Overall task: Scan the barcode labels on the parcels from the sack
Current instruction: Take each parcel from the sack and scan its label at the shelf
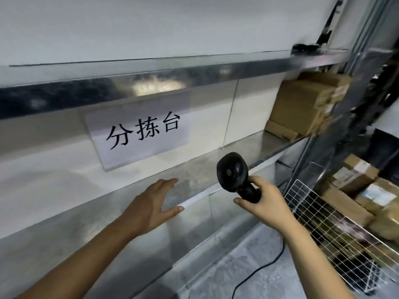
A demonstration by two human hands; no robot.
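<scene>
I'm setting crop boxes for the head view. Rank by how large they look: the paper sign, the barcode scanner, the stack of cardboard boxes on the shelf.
1. paper sign
2. stack of cardboard boxes
3. barcode scanner, partly hidden by the right hand, and nearer the camera.

A white sign (138, 134) in a clear holder, leaning against the back wall of a metal shelf (216, 162), carries three large black handwritten-style Chinese characters: 分拣台. White labels (376, 194) are stuck on the brown cardboard parcels (345, 203) stacked at the right, but their print is too blurred and small to read, and no other text is legible
</scene>
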